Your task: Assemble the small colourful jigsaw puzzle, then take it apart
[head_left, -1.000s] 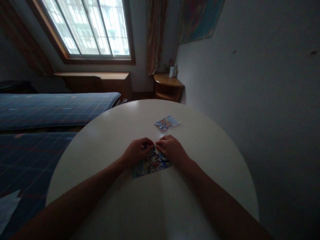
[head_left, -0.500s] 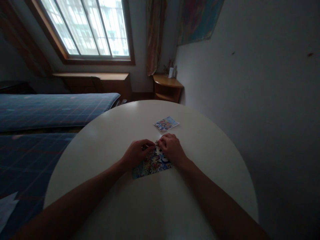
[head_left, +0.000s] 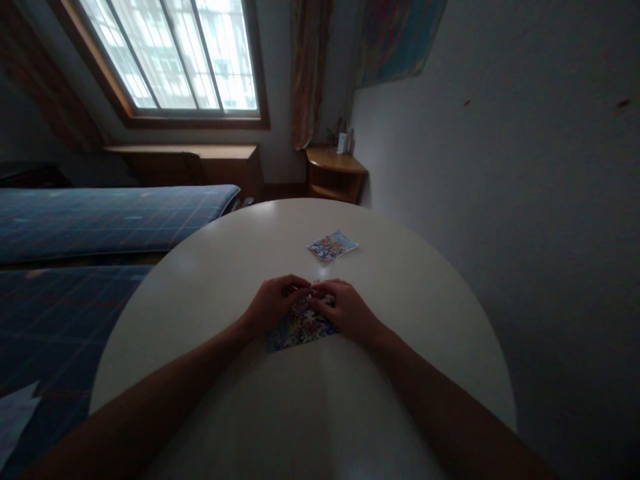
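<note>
A colourful jigsaw puzzle (head_left: 303, 328) of interlocking pieces lies flat on the round white table (head_left: 300, 407). My left hand (head_left: 277, 303) is closed at its upper left edge, fingers bent and thumb pressed in. From the right, my right hand (head_left: 345, 307) reaches over the upper part of the puzzle, its thumb and forefinger closed on a small jigsaw piece (head_left: 311, 291) that is mostly hidden. The fingertips of both hands nearly meet there. My hands cover the puzzle's top and right side. Beyond them lies a small picture card (head_left: 333, 246) with similar colours.
A bed with a blue checked mattress (head_left: 100, 220) stands left of the table. White papers (head_left: 17, 420) lie at the lower left. The wall (head_left: 475, 187) runs along the right side. A wooden corner shelf (head_left: 336, 167) and a desk (head_left: 200, 153) are at the back.
My right hand has drawn slightly down and toward my left fingertips, its thumb now across the puzzle. My left hand has barely moved. The picture card lies as before.
</note>
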The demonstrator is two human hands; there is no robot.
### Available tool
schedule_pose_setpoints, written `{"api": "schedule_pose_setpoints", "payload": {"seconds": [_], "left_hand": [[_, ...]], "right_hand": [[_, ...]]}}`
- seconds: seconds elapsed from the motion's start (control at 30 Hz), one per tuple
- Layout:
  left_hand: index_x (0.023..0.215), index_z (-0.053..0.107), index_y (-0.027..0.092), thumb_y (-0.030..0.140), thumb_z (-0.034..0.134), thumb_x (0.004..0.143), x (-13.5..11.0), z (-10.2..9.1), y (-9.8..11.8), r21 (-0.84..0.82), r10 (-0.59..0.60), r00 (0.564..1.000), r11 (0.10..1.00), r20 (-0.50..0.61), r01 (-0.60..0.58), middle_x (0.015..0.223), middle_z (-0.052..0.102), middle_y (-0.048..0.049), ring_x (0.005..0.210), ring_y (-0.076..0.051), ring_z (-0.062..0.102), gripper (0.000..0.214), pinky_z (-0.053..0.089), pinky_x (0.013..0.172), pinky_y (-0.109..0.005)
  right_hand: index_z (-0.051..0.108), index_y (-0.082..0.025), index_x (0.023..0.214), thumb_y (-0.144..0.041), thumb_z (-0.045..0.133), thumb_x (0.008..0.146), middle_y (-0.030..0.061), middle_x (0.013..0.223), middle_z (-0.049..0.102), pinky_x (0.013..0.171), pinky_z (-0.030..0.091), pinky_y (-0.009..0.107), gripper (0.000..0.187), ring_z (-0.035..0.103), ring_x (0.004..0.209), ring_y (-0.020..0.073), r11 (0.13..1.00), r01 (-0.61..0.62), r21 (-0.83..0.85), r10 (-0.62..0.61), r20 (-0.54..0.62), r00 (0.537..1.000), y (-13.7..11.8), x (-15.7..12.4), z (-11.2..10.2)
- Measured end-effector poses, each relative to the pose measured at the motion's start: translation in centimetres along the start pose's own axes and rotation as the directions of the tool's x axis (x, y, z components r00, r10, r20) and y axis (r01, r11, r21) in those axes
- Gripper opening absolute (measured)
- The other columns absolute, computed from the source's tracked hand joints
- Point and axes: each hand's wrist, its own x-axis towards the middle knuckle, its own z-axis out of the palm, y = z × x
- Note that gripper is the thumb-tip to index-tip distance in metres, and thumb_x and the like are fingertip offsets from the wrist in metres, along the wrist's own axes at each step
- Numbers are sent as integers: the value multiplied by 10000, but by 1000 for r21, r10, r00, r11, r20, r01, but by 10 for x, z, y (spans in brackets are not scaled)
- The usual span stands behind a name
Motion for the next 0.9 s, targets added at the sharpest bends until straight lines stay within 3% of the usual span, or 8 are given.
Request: {"api": "schedule_pose_setpoints", "payload": {"seconds": [0.17,0.33,0.53,0.67,0.8,0.9], "left_hand": [[1012,702,188,330,635,853,-1,-2,1,-55,-9,999,998,31,11,824,763,-31,722,-173,719,224,561,637,-251],[1011,682,184,316,642,840,-2,-3,1,-114,1,999,993,39,4,855,762,-38,709,-166,722,220,559,584,-230],[1040,672,183,303,631,853,-2,-5,1,-97,6,999,995,48,-1,856,760,-35,711,-158,723,226,559,625,-237],[1109,646,178,254,604,849,-3,-6,-1,-121,18,998,993,65,-10,997,750,-64,778,-161,727,274,567,670,-248],[1124,625,168,265,604,838,-3,-5,-2,-170,2,995,985,95,14,1069,734,-89,807,-175,728,304,582,678,-270],[1104,622,165,299,650,822,-3,-3,-2,-223,-17,996,974,86,35,1074,734,-93,822,-191,733,314,594,705,-294]], "right_hand": [[740,-196,904,-220,689,829,44,883,750,801,500,313,93,684,833,181,998,-52,32,53,-35,998,3,1,0],[728,-190,953,-281,661,849,54,901,756,782,513,312,154,699,837,185,994,-36,101,38,-19,999,4,1,2],[717,-191,918,-247,668,826,39,867,755,737,507,294,119,700,803,182,982,-106,157,115,-48,992,3,2,6],[724,-187,902,-246,660,832,50,861,742,772,494,316,112,680,818,194,989,-135,55,141,-118,983,5,4,4],[746,-189,878,-267,633,879,80,914,724,886,455,363,138,625,962,229,984,-101,-148,80,-139,987,10,11,4],[753,-200,973,-281,617,901,92,1030,707,946,424,385,174,589,1048,238,971,-83,-226,53,-139,989,12,15,7]]}}
